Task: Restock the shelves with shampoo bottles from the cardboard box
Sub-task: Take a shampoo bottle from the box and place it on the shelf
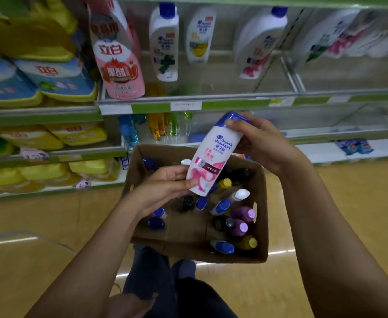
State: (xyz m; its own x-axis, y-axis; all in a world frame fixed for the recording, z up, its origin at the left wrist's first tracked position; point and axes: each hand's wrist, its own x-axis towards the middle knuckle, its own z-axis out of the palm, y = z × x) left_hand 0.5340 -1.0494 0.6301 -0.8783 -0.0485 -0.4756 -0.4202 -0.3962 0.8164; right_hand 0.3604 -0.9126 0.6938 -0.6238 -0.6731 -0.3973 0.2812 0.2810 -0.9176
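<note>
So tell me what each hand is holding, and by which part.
Both hold one shampoo bottle: the left hand grips its bottom end, the right hand grips its blue cap end.

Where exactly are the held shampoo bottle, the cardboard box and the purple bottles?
shampoo bottle (213, 154), head view, white label area.
cardboard box (260, 226), head view, right wall.
purple bottles (242, 214), head view, upper bottle's body.
</note>
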